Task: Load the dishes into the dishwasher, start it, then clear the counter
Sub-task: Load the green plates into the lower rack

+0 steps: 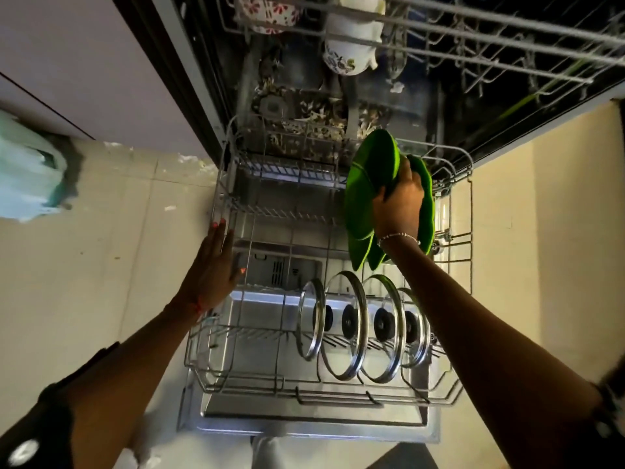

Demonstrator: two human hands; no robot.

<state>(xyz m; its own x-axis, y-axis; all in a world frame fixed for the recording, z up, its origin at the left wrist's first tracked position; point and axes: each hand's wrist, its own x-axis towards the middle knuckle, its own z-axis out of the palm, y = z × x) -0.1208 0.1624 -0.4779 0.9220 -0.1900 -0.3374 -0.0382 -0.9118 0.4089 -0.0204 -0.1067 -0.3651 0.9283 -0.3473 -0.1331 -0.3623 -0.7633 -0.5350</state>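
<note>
The dishwasher's lower rack [236, 387] is pulled out over the open door. My right hand [400, 201] grips green leaf-shaped plates [368, 184], held on edge above the rack's right side; how many plates there are is unclear. My left hand [213, 265] rests with straight fingers on the rack's left rim. Several glass lids [345, 324] with steel rims and black knobs stand upright in the near row of the rack.
The upper rack [473, 38] is pulled out at the top and holds white patterned cups [345, 59] and a floral bowl [267, 11]. Tiled floor lies on both sides. A pale bag [27, 170] sits at the left.
</note>
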